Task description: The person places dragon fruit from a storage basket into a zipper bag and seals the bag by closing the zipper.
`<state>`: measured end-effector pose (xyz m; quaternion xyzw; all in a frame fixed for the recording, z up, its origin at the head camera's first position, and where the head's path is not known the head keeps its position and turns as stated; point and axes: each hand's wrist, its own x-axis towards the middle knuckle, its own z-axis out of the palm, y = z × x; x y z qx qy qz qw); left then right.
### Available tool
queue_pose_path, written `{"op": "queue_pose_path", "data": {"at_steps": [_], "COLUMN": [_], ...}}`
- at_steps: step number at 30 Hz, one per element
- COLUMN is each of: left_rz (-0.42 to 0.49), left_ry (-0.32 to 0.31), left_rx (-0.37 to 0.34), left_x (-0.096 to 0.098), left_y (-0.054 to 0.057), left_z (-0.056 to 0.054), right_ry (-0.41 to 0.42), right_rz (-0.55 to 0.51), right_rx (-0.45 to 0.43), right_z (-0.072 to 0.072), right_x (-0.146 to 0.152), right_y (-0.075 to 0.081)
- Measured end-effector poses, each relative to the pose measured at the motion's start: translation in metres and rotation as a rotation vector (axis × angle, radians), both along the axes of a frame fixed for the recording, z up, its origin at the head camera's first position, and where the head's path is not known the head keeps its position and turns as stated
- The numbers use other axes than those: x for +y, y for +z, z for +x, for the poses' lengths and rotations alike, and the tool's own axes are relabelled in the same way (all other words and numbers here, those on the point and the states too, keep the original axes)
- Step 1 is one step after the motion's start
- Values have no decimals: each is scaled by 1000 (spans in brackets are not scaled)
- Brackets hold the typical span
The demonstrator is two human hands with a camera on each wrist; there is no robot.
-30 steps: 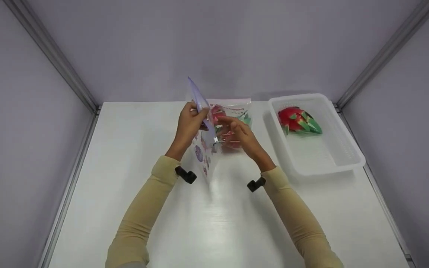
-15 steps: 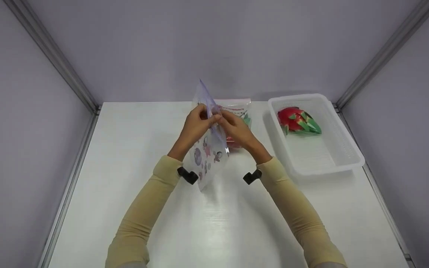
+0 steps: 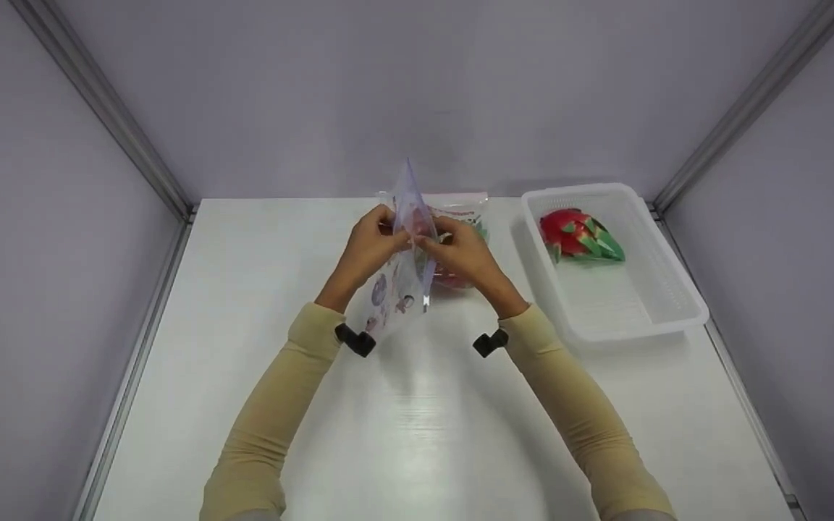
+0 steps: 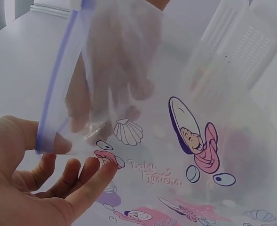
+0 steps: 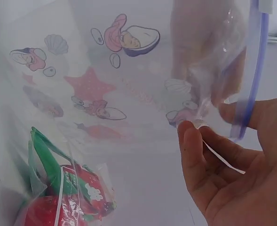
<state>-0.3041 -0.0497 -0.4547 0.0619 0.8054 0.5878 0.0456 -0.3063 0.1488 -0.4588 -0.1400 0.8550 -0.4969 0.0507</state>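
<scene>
A translucent zip bag with a purple zip edge and printed shells, starfish and cartoon faces hangs between both hands. My left hand pinches one side of its mouth, with the thumb inside the film and the fingers outside. Opposite it, my right hand pinches the other side in the same way. The mouth stands parted between the thumbs. In the left wrist view, the purple zip edge runs upward from the left thumb. Through the film in the right wrist view, the left fingers show only dimly.
Behind the hands on the white table lies a clear bag with red and green contents, partly covered. At the right stands a white plastic basket holding a red and green dragon-fruit-like item. Grey walls enclose the table at the back and sides.
My right hand has moved in from beside the zip bag and taken hold of its mouth. The two sides have been drawn apart, and the bag has turned more upright in the head view.
</scene>
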Motion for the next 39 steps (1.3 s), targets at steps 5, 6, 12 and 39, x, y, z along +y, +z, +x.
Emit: {"op": "queue_pose_path", "data": {"at_steps": [5, 6, 12, 39], "left_rz": [-17, -21, 0, -89], "left_ry": [0, 2, 5, 76], "left_rx": [17, 22, 38, -27], "left_x": [-9, -12, -30, -82], "left_y": [0, 0, 4, 8], "left_z": [-2, -2, -3, -1], "right_ry": [-48, -62, -99, -145], "right_rz": [36, 44, 76, 166], "right_rx": [6, 12, 25, -11], "right_z": [-2, -2, -6, -10], "right_x": [4, 5, 15, 45], "right_y": [2, 2, 0, -19]}}
